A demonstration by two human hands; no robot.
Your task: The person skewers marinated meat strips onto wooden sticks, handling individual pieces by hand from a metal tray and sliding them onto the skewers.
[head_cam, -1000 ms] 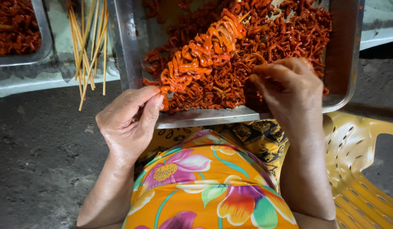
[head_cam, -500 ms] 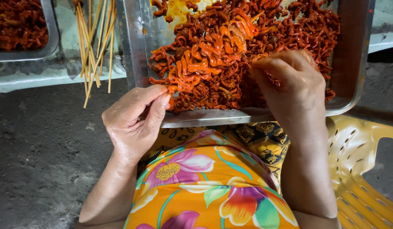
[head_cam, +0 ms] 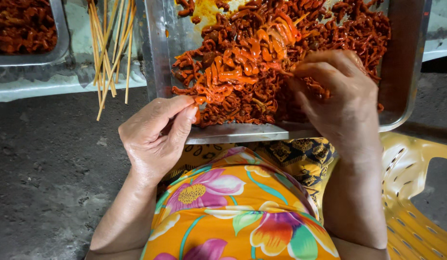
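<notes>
The loaded skewer (head_cam: pixel 242 62) lies over the metal tray (head_cam: pixel 158 53), its long axis running from seven o'clock to one o'clock. The left hand (head_cam: pixel 156 137) pinches its lower end; the right hand (head_cam: pixel 336 94), nearer the middle, grips meat on it

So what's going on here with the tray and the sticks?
A seated person is threading red-orange marinated meat strips onto a skewer over a metal tray full of them. The left hand pinches the skewer's near end at the tray's edge; the right hand works at its far end. Bare bamboo sticks lie to the left, beside a second tray.
</notes>
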